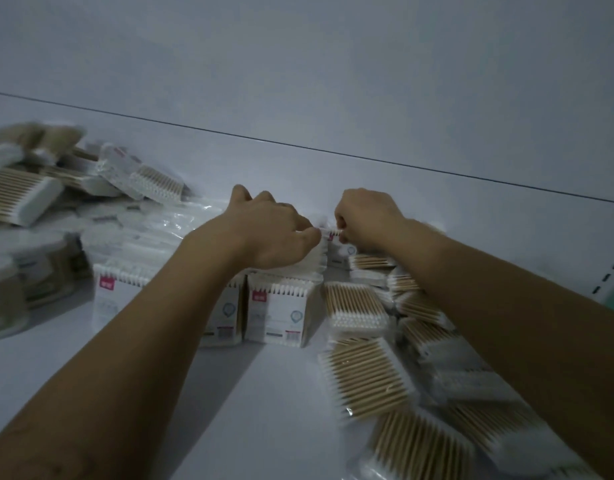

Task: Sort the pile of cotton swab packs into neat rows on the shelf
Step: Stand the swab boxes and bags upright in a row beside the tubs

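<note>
Head view: pale shelf [264,168] across frame, open room beyond, toward frame top. Blurred pile [56,188] at left, loose packs [367,382] lower right, upright row [277,313] centre. Left hand [274,230] and right hand [364,220] just behind row, equally near, fingers curled, pinching top edge of one pack [331,233], long axis left-right.

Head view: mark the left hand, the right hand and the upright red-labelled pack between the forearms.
left hand [274,233]: head view, back of hand.
right hand [364,220]: head view, back of hand.
upright red-labelled pack [281,317]: head view, white front face.
</note>
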The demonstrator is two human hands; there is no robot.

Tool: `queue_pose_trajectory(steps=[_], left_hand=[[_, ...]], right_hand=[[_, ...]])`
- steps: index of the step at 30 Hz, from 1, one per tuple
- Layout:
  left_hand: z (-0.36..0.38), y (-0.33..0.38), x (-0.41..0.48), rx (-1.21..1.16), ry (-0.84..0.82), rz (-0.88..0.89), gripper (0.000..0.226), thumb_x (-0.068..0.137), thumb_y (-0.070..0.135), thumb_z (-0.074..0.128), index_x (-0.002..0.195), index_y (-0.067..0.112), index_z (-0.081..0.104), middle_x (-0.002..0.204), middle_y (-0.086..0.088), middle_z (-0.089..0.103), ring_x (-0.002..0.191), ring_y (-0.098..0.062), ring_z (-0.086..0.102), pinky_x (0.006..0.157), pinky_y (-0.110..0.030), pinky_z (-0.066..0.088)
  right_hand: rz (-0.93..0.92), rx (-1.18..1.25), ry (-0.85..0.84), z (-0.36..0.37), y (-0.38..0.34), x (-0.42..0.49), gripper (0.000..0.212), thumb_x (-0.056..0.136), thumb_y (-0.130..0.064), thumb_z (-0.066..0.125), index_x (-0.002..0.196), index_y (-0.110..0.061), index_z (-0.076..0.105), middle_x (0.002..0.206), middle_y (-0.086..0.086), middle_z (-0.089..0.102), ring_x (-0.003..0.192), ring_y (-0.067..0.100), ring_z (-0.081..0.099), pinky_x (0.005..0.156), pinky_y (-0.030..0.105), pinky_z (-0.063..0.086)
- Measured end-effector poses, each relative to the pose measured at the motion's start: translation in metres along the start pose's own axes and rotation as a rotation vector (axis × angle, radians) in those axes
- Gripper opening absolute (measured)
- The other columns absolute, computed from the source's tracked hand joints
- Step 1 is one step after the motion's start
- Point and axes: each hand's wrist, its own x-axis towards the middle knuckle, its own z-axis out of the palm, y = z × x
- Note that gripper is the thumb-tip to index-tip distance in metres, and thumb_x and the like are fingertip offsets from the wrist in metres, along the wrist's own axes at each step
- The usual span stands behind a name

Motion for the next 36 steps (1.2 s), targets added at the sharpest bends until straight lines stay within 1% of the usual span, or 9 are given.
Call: queue_pose_trajectory(steps=[4, 7, 9, 13, 17, 23, 27, 31, 36], left_hand=[[0.002, 0.001, 0.001, 0.033, -0.02, -0.048, 0.049, 0.099, 0.045, 0.012, 0.074, 0.022, 0.048, 0.117, 0.0, 0.06, 0.115, -0.023, 0.041, 0.106, -0.052, 0.019], [0.004, 0.002, 0.0, 0.023, -0.009, -0.058, 0.048, 0.099, 0.044, 0.014, 0.067, 0.022, 0.043, 0.103, 0.0, 0.058, 0.113, -0.023, 0.041, 0.105, -0.053, 0.019], [0.004, 0.003, 0.001, 0.036, 0.008, -0.038, 0.048, 0.098, 0.044, 0.015, 0.074, 0.023, 0.05, 0.113, 0.0, 0.06, 0.116, -0.024, 0.042, 0.105, -0.053, 0.02], [0.001, 0.012, -0.001, -0.002, 0.12, 0.049, 0.05, 0.1, 0.05, 0.018, 0.13, 0.036, 0.056, 0.142, 0.004, 0.051, 0.131, -0.023, 0.038, 0.105, -0.051, 0.019], [-0.002, 0.024, -0.002, -0.06, 0.24, 0.124, 0.044, 0.101, 0.046, 0.026, 0.13, 0.034, 0.056, 0.137, 0.005, 0.054, 0.129, -0.021, 0.041, 0.101, -0.048, 0.02], [-0.003, 0.034, -0.005, -0.077, 0.294, 0.133, 0.039, 0.101, 0.044, 0.03, 0.132, 0.035, 0.053, 0.139, 0.007, 0.054, 0.13, -0.018, 0.041, 0.102, -0.045, 0.021], [-0.003, 0.031, -0.004, -0.075, 0.305, 0.085, 0.045, 0.1, 0.045, 0.035, 0.143, 0.034, 0.038, 0.143, 0.004, 0.05, 0.132, -0.02, 0.039, 0.104, -0.045, 0.021], [-0.003, 0.033, -0.004, -0.199, 0.373, 0.07, 0.065, 0.095, 0.053, 0.045, 0.151, 0.03, 0.021, 0.145, 0.002, 0.047, 0.132, -0.022, 0.041, 0.106, -0.045, 0.022], [-0.008, 0.037, -0.003, -0.56, 0.485, 0.041, 0.042, 0.088, 0.046, 0.064, 0.124, 0.03, 0.05, 0.114, 0.008, 0.065, 0.098, -0.013, 0.062, 0.096, -0.039, 0.046]], right_hand=[[0.021, 0.073, -0.027, 0.003, 0.005, 0.001, 0.014, 0.085, -0.015, 0.068, 0.098, -0.011, 0.073, 0.101, 0.01, 0.069, 0.093, 0.029, 0.064, 0.078, 0.035, 0.053], [0.001, 0.112, -0.061, 0.001, 0.011, -0.002, 0.027, 0.088, -0.009, 0.063, 0.114, -0.013, 0.069, 0.115, 0.008, 0.066, 0.104, 0.028, 0.061, 0.085, 0.034, 0.051], [-0.007, 0.147, -0.062, -0.009, 0.015, -0.011, 0.032, 0.088, -0.017, 0.067, 0.119, -0.02, 0.064, 0.115, 0.002, 0.061, 0.105, 0.022, 0.056, 0.081, 0.031, 0.044], [-0.034, 0.173, -0.142, -0.039, 0.022, -0.033, 0.019, 0.078, -0.029, 0.079, 0.091, -0.023, 0.067, 0.093, -0.005, 0.063, 0.081, 0.011, 0.058, 0.067, 0.027, 0.043], [-0.008, -0.025, -0.382, -0.04, 0.025, -0.047, 0.05, 0.069, -0.037, 0.085, 0.115, -0.027, 0.067, 0.112, -0.002, 0.063, 0.096, 0.021, 0.062, 0.086, 0.037, 0.053], [-0.08, -0.187, -0.21, -0.044, 0.022, -0.057, 0.028, 0.085, -0.023, 0.063, 0.113, -0.025, 0.067, 0.111, 0.004, 0.063, 0.095, 0.023, 0.058, 0.075, 0.029, 0.039], [-0.007, 0.053, -0.113, -0.077, 0.036, -0.059, 0.025, 0.086, -0.029, 0.063, 0.11, -0.03, 0.069, 0.107, -0.004, 0.065, 0.094, 0.017, 0.058, 0.078, 0.032, 0.048], [-0.02, 0.391, -0.038, -0.103, 0.041, -0.072, 0.021, 0.09, -0.024, 0.059, 0.103, -0.031, 0.074, 0.084, -0.015, 0.066, 0.074, -0.005, 0.054, 0.062, 0.017, 0.036], [0.023, 0.894, 0.21, -0.102, 0.026, -0.078, 0.02, 0.091, -0.027, 0.066, 0.11, -0.025, 0.068, 0.077, -0.003, 0.071, 0.064, 0.001, 0.064, 0.064, 0.024, 0.049]])
